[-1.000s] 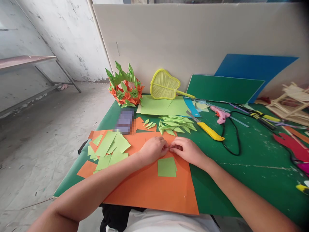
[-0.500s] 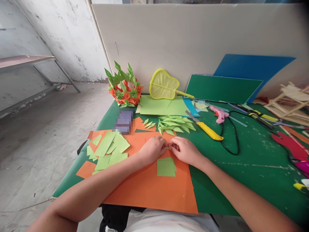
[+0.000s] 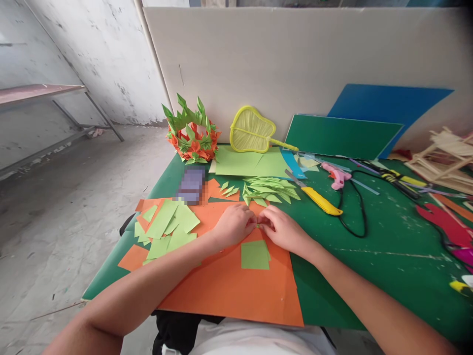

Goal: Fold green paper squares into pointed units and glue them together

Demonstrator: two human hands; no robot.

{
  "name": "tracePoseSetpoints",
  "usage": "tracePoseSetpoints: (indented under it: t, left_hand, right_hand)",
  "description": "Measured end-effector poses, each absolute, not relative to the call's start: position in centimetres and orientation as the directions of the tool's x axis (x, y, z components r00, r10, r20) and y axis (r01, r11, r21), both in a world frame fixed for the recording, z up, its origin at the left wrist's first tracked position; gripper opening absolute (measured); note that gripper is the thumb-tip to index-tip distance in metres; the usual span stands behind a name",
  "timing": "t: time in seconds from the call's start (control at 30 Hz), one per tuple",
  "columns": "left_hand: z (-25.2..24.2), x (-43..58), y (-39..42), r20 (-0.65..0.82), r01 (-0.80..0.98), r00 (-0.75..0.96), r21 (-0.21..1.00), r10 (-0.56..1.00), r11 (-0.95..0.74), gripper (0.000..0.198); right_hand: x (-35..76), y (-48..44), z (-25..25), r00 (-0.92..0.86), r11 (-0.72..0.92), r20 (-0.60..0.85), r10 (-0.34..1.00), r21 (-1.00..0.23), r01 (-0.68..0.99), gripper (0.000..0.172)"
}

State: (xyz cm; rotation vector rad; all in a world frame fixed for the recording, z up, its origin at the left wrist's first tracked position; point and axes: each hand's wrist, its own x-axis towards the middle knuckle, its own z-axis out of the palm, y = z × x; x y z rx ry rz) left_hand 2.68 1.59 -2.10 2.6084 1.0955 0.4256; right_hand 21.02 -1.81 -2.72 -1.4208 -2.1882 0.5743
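My left hand (image 3: 236, 225) and my right hand (image 3: 279, 224) meet over a large orange sheet (image 3: 229, 296), fingertips pinched together. Between them shows a tiny bit of green paper (image 3: 257, 225); most of it is hidden by the fingers. Just below lie a few square green papers (image 3: 254, 255). Past my fingertips is a pile of folded green paper leaves (image 3: 269, 190), with several smaller ones (image 3: 229, 189) to its left. Loose green paper pieces (image 3: 162, 222) are scattered by my left forearm.
A yellow utility knife (image 3: 320, 199) with its blade out and a pink glue gun (image 3: 335, 175) with a black cord lie to the right. Behind stand an orange-and-green paper crown (image 3: 194, 135) and a yellow fan (image 3: 253, 129). A wooden stick model (image 3: 443, 158) sits far right.
Both hands stay in nearly the same place, with small shifts of the fingers around the green paper. The whole view has moved very slightly.
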Motion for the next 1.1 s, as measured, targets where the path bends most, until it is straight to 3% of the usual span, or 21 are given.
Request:
tracePoseSetpoints:
  t: [0.43, 0.5, 0.57, 0.67, 0.73, 0.9, 1.1]
  left_hand:
    - [-2.1, 2.6, 1.0, 0.213, 0.618, 0.71, 0.27, 0.671, -0.739, 0.018]
    - [-1.8, 2.4, 0.8, 0.236, 0.599, 0.686, 0.352, 0.688, -0.719, 0.016]
    - [-1.4, 2.2, 0.6, 0.246, 0.562, 0.627, 0.515, 0.739, -0.648, 0.015]
    - [-1.0, 2.0, 0.0, 0.169, 0.472, 0.527, 0.757, 0.833, -0.453, 0.018]
    - [-0.9, 2.1, -0.4, 0.111, 0.4, 0.509, 0.848, 0.853, -0.348, 0.022]
    - [-1.0, 2.5, -1.0, 0.037, 0.361, 0.515, 0.897, 0.857, -0.255, 0.025]
    - [-1.0, 2.6, -1.1, 0.1, 0.453, 0.486, 0.82, 0.868, -0.349, 0.018]
  right_hand:
    - [21.0, -2.1, -2.2, -0.473, 0.567, 0.313, 0.823, -0.5, 0.655, 0.018]
    - [21.3, -2.0, -2.1, -0.428, 0.554, 0.353, 0.832, -0.567, 0.609, 0.011]
    - [21.7, -1.9, -1.9, -0.315, 0.487, 0.372, 0.873, -0.69, 0.536, 0.011]
    - [22.2, -1.8, -1.7, -0.193, 0.326, 0.271, 0.943, -0.868, 0.376, 0.023]
    - [22.2, -1.9, -1.6, -0.224, 0.245, 0.183, 0.957, -0.924, 0.295, 0.025]
    - [21.2, -2.5, -1.6, -0.283, 0.23, 0.16, 0.946, -0.944, 0.236, 0.026]
    - [21.0, -2.7, -1.5, -0.24, 0.24, 0.178, 0.954, -0.934, 0.265, 0.028]
